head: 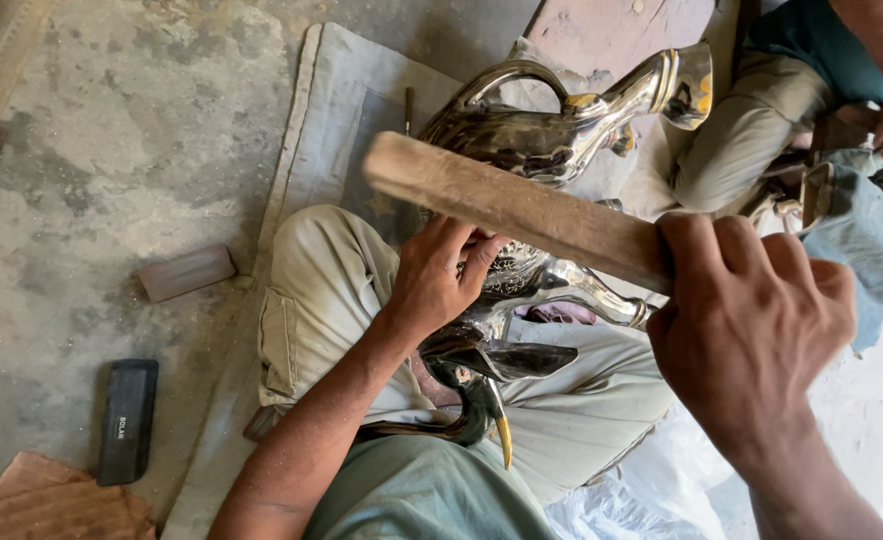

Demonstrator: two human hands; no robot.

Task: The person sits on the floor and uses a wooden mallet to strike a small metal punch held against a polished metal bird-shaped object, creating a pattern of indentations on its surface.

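Two hands busy: my right hand (751, 320) grips a wooden stick (521, 210) tight, while my left hand (441, 275) curls closed around the shiny silver animal figure (541, 140) lying across my lap

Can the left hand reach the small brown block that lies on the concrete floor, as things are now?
Probably not at once. The left hand is pressed on the shiny metal figure in the lap, and the brown block lies apart beyond the bent knee. Nothing covers the block, so a freed hand might get there.
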